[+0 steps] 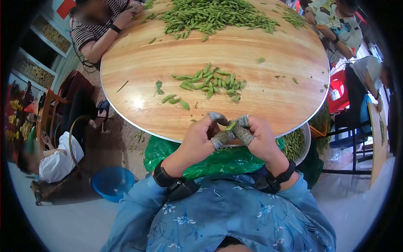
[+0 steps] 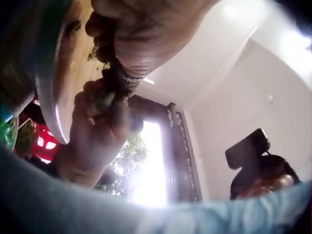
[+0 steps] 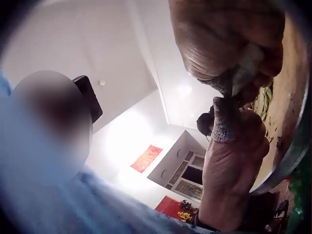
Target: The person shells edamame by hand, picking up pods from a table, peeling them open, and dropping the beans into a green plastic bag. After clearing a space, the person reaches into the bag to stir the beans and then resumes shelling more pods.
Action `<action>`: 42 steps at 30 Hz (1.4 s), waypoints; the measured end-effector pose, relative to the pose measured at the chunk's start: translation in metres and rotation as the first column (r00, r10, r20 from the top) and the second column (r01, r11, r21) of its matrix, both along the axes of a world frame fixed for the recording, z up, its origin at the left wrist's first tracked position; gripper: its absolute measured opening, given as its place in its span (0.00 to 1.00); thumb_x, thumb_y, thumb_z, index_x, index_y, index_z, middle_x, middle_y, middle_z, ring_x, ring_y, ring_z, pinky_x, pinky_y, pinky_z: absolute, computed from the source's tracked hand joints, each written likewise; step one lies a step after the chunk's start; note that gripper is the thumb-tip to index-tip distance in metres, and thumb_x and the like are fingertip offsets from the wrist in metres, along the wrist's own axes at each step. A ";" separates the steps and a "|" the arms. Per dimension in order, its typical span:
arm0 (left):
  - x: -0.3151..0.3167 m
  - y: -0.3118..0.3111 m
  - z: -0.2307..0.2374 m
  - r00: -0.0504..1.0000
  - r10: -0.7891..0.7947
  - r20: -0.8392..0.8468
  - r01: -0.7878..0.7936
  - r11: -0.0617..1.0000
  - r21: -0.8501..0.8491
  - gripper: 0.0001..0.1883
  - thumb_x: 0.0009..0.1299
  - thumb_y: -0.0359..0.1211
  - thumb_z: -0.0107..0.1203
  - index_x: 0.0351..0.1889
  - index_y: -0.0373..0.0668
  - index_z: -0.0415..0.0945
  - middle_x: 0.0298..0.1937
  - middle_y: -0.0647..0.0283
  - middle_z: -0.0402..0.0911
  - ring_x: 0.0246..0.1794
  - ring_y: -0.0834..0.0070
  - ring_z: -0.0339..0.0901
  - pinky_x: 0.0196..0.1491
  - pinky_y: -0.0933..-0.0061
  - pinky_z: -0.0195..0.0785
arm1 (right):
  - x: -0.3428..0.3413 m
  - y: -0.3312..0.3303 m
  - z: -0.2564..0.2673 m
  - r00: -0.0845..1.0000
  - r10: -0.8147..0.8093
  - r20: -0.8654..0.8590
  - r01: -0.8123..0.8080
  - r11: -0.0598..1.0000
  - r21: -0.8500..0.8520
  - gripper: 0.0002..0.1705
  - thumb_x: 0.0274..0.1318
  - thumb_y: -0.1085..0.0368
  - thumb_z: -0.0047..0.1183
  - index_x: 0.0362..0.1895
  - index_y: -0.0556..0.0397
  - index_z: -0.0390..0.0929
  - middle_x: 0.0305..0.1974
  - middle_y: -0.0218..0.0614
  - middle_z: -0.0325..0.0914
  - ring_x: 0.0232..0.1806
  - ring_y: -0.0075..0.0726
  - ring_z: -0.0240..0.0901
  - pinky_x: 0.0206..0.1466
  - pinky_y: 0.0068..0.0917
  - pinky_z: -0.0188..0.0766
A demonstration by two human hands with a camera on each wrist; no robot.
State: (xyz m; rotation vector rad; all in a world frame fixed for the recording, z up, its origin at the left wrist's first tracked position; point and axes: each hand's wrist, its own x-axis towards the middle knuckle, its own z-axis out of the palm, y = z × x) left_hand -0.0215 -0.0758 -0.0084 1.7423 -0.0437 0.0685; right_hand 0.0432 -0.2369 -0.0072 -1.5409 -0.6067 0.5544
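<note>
In the head view, my left hand and right hand meet just over the near edge of the round wooden table. Grey knitted covers wrap the thumb and a finger of each hand. A green soybean pod is pinched between both hands' covered fingertips. Beyond the hands lies a small heap of soybean pods, with a few strays to its left. Both wrist views show the fingertips close together, the pod largely hidden by the fingers.
A large pile of pods covers the table's far side. Below the near edge are a green plastic bag and a white basket of pods. A blue basin stands on the floor at left. Other people sit around the table.
</note>
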 end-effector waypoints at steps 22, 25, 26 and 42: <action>-0.005 0.006 -0.005 0.968 -0.091 -0.233 0.023 0.959 -0.283 0.10 0.63 0.27 0.45 0.43 0.38 0.65 0.30 0.68 0.70 0.29 0.85 0.66 0.31 0.84 0.61 | 0.001 -0.002 -0.011 0.984 -0.118 -0.136 0.128 0.989 0.067 0.02 0.50 0.72 0.46 0.29 0.57 0.71 0.24 0.25 0.71 0.28 0.16 0.62 0.30 0.17 0.61; -0.004 0.001 -0.010 0.989 -0.074 -0.126 0.058 0.990 -0.125 0.08 0.64 0.30 0.46 0.39 0.38 0.68 0.29 0.68 0.72 0.29 0.83 0.67 0.32 0.82 0.62 | 0.000 -0.002 -0.008 0.976 -0.062 -0.211 0.088 0.989 0.121 0.03 0.50 0.72 0.46 0.31 0.57 0.72 0.27 0.25 0.72 0.29 0.17 0.64 0.30 0.16 0.61; -0.003 0.003 -0.009 0.986 -0.067 -0.151 0.053 0.994 -0.093 0.07 0.63 0.30 0.47 0.37 0.37 0.69 0.27 0.70 0.71 0.27 0.84 0.67 0.30 0.82 0.62 | 0.000 -0.001 -0.007 0.957 -0.046 -0.288 0.094 0.983 0.155 0.05 0.51 0.71 0.46 0.33 0.57 0.72 0.28 0.27 0.72 0.31 0.19 0.66 0.32 0.17 0.63; -0.009 0.005 -0.014 0.863 -0.365 -0.350 0.025 0.722 -0.691 0.10 0.65 0.39 0.46 0.31 0.44 0.69 0.19 0.75 0.64 0.13 0.89 0.51 0.15 0.86 0.43 | -0.006 -0.001 -0.010 0.863 0.208 -0.460 -0.014 0.921 0.390 0.13 0.52 0.65 0.47 0.41 0.58 0.70 0.37 0.33 0.73 0.38 0.26 0.70 0.43 0.25 0.68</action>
